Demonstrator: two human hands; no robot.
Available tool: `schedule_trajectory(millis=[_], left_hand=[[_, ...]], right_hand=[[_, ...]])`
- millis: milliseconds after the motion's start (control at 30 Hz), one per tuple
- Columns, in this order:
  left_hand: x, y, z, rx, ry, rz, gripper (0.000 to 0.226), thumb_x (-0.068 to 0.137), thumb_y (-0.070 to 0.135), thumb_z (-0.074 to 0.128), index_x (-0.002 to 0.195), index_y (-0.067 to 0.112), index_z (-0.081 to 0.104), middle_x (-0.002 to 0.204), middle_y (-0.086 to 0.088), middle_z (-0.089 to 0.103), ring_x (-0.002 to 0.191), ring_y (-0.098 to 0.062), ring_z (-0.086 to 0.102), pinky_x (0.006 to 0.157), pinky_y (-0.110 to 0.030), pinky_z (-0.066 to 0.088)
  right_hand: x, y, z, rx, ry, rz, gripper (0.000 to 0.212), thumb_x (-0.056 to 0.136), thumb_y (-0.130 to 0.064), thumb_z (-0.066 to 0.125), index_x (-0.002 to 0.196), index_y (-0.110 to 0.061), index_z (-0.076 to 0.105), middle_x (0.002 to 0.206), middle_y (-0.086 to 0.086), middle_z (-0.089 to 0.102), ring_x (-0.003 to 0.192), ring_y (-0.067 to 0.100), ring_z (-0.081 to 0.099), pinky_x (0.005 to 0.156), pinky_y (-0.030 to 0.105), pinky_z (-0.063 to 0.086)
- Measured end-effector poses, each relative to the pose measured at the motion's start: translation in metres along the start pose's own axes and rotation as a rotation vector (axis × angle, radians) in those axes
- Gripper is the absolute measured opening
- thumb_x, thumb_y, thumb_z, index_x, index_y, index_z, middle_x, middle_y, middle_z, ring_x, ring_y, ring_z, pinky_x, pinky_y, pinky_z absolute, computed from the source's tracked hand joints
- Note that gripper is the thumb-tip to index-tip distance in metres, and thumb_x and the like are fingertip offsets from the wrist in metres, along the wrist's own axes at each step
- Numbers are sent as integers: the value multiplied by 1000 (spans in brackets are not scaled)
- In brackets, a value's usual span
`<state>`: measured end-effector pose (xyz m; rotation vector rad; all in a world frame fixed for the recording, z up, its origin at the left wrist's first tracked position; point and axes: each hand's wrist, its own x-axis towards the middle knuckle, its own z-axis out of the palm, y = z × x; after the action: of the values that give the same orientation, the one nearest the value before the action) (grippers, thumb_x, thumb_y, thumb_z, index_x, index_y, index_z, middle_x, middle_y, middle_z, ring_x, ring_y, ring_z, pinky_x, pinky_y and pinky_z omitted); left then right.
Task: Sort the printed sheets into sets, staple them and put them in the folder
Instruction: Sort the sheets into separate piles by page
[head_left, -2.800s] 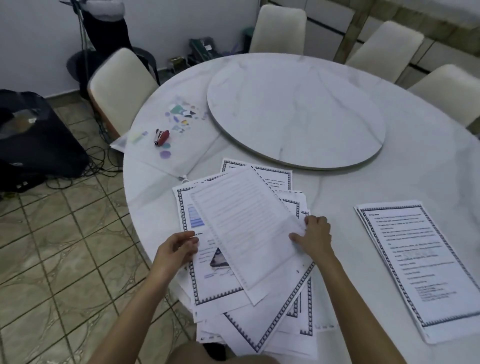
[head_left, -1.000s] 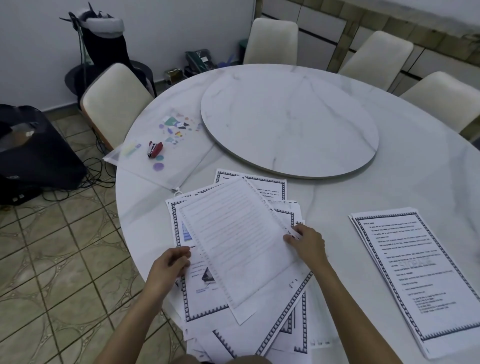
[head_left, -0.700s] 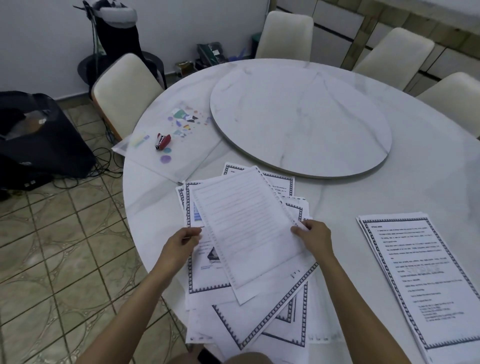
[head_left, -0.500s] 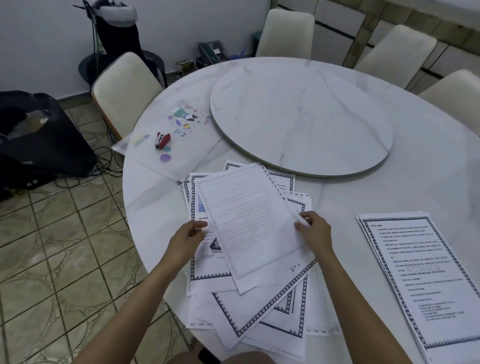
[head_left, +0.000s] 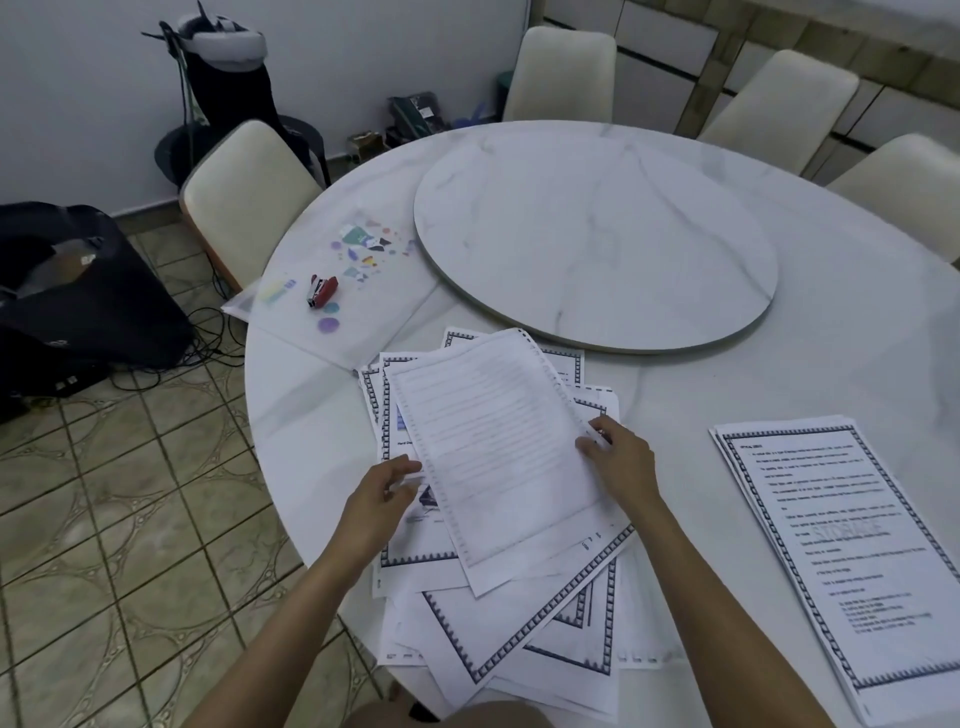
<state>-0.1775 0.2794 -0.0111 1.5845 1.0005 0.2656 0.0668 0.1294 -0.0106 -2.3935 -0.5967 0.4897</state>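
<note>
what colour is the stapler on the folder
Red, with a silver metal end: the stapler lies on the clear folder, seen in the head view.

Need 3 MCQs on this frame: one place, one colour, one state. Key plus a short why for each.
1. Where is the stapler? A on the clear folder; B on a chair; C on the floor.
2. What colour is the stapler? A blue; B red; C yellow.
3. The top sheet of the loose pile is: A stapled; B lying untouched; C held by the left hand and right hand.
Key: 1 A, it lies on the folder's patterned plastic; 2 B, its body is red; 3 C, fingers grip both side edges.
</note>
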Motion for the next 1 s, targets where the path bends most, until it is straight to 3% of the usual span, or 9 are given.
schedule_trajectory(millis=[67, 167, 267, 367, 433, 567, 667, 867, 1000], left_hand=[[-1, -1, 0, 5, 11, -1, 26, 96, 17, 48, 120, 21, 55, 135, 5, 49, 124, -14, 46, 91, -22, 34], [-2, -2, 2, 10, 31, 9, 24, 95, 14, 47, 117, 21, 55, 136, 4, 48, 124, -15, 46, 93, -23, 35], [-2, 0, 6, 35, 49, 29, 21, 94, 9, 47, 110, 22, 54, 138, 1, 46, 126, -17, 46, 95, -23, 35], [-2, 0, 8, 45, 55, 39, 22, 94, 8, 47, 109, 23, 52, 139, -1, 45, 126, -17, 46, 97, -23, 36], [-2, 0, 7, 45, 46, 40, 22, 94, 8, 47, 109, 24, 51, 140, -1, 45, 126, -16, 46, 99, -26, 37], [-3, 0, 6, 58, 31, 41, 26, 94, 9, 47, 116, 23, 52, 142, 1, 42, 128, -15, 45, 102, -28, 37], [-4, 0, 5, 68, 30, 35, 32, 94, 10, 47, 125, 18, 51, 143, 1, 41, 127, -15, 43, 103, -27, 35], [-6, 2, 5, 44, 16, 35, 30, 95, 8, 46, 122, 19, 50, 144, -1, 41, 125, -15, 45, 96, -21, 35], [-7, 4, 4, 18, 10, 41, 26, 94, 7, 47, 113, 24, 49, 142, -1, 42, 120, -10, 48, 95, -20, 34]], right_hand=[[1, 3, 2, 94, 24, 14, 9, 83, -18, 59, 76, -13, 57, 74, 4, 58, 73, 24, 52, 67, 31, 37], [0, 7, 3, 171, 61, 22, 15, 83, -15, 59, 74, -3, 59, 72, 11, 57, 69, 22, 48, 61, 28, 35], [-3, 8, 2, 211, 137, 0, 17, 87, -13, 59, 77, 0, 65, 72, 9, 62, 71, 19, 51, 56, 13, 35], [-7, 8, 1, 277, 184, 20, 17, 87, -10, 59, 97, 0, 70, 84, 5, 65, 79, 15, 54, 66, 12, 34], [-9, 9, 1, 315, 159, 18, 21, 89, -13, 58, 105, -7, 68, 83, 4, 63, 72, 12, 52, 67, 17, 37], [-11, 9, -1, 316, 80, -59, 17, 89, -21, 58, 104, -23, 66, 67, -7, 54, 58, 5, 46, 55, 12, 36], [-9, 7, -1, 242, 68, -136, 22, 88, -24, 58, 109, -30, 66, 82, -5, 64, 67, 7, 52, 62, 18, 40], [-4, 0, 5, 152, 158, -285, 19, 87, -16, 62, 104, -15, 70, 95, -6, 65, 70, -7, 57, 74, 11, 42], [-1, -2, 7, 282, 213, -211, 12, 87, -12, 60, 95, -13, 70, 82, -15, 63, 72, -4, 58, 65, 5, 42]])
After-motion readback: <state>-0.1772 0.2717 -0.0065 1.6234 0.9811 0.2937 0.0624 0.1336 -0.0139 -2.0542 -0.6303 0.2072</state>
